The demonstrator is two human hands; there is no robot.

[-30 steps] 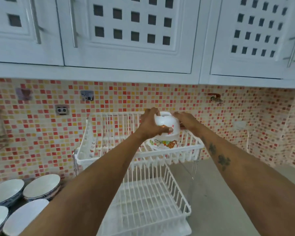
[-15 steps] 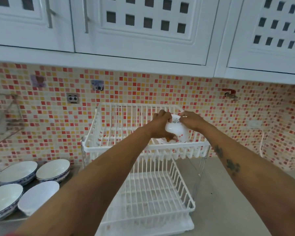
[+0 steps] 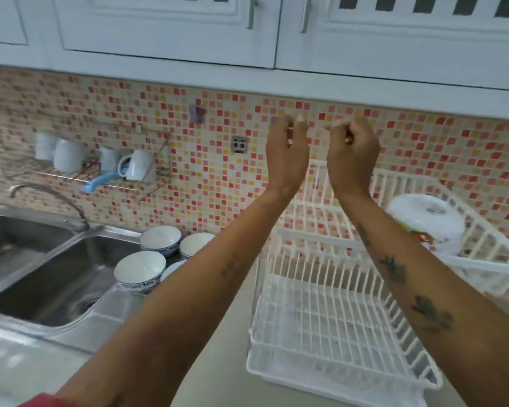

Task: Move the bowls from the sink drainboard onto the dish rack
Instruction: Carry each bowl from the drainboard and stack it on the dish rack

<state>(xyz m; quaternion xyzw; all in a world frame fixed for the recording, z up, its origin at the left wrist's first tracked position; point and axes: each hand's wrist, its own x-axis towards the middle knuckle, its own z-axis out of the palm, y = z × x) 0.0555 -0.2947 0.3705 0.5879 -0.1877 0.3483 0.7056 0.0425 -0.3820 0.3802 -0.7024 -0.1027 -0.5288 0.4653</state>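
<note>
A white two-tier dish rack (image 3: 329, 321) stands on the counter at the right. One white bowl with a coloured print (image 3: 426, 221) lies upside down on its upper tier. Several white bowls with blue rims sit on the steel drainboard (image 3: 112, 306), among them a near bowl (image 3: 140, 270) and two behind it (image 3: 160, 239) (image 3: 196, 243); my left forearm hides part of another. My left hand (image 3: 287, 154) and my right hand (image 3: 351, 154) are raised side by side above the rack's left end, both holding nothing, fingers loosely curled.
A steel sink (image 3: 53, 277) with a curved tap (image 3: 50, 201) lies at the left. A wire wall shelf with white mugs (image 3: 135, 165) hangs on the mosaic tile wall. White cabinets (image 3: 165, 24) run overhead. Beige counter (image 3: 218, 374) lies in front of the rack.
Both hands have let go of the printed bowl, which now rests on the upper tier. The hands rose and drew left, and the view swung left, bringing the sink into sight.
</note>
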